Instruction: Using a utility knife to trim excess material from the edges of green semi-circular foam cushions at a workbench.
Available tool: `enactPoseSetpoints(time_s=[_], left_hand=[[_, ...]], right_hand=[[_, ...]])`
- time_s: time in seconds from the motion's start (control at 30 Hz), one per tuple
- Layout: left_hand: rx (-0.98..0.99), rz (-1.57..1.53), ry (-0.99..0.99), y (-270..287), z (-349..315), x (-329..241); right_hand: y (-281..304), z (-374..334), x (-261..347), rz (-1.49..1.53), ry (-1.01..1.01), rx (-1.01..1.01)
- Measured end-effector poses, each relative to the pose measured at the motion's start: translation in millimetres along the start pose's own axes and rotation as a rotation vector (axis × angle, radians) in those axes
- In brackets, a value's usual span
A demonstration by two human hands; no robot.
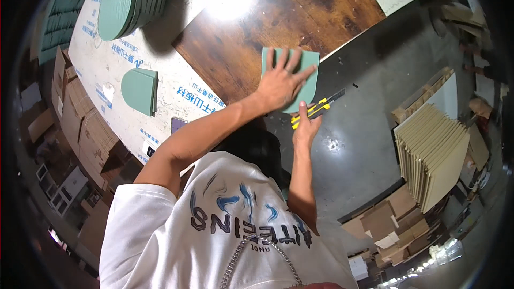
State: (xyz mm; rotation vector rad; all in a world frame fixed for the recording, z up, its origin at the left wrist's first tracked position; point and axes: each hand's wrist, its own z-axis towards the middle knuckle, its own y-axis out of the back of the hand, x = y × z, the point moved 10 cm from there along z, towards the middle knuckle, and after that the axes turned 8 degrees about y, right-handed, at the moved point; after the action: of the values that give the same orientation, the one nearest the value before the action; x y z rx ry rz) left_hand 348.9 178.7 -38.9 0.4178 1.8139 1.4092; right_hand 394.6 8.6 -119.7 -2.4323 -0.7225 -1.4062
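Green, probably light and stiff, the panel point(307, 86) lies under your flat, spread left hand point(281, 82), likely best held by its edges beyond your fingers, while your right hand point(307, 127) grips the knife point(319, 107).

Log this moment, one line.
left hand: spread on rounded green panel | right hand: holds yellow utility knife | green stack: upper left
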Motion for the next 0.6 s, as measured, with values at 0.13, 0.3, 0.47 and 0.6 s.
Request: enactPoseSetpoints(time_s=[0.13,0.3,0.47,0.6], left_hand=[[0.016,-0.026,-0.100,-11.7,3.4,-6.9],[-0.004,0.023,-0.037,-5.6,20.3,1.4],[0.310,-0.292,-0.469,41.9,-48.9,-38.5],[0.058,-0.292,-0.378,77.6,-46.1,-15.0]], right_hand=[[25.3,3.4,2.6,0.026,0.022,-0.034],[26.2,10.4,21.2,0.003,0.072,-0.012],[6.1,6.9,65.2,0.249,0.052,0.060],[-18.2,11.0,107.5,0.318,0.080,0.026]])
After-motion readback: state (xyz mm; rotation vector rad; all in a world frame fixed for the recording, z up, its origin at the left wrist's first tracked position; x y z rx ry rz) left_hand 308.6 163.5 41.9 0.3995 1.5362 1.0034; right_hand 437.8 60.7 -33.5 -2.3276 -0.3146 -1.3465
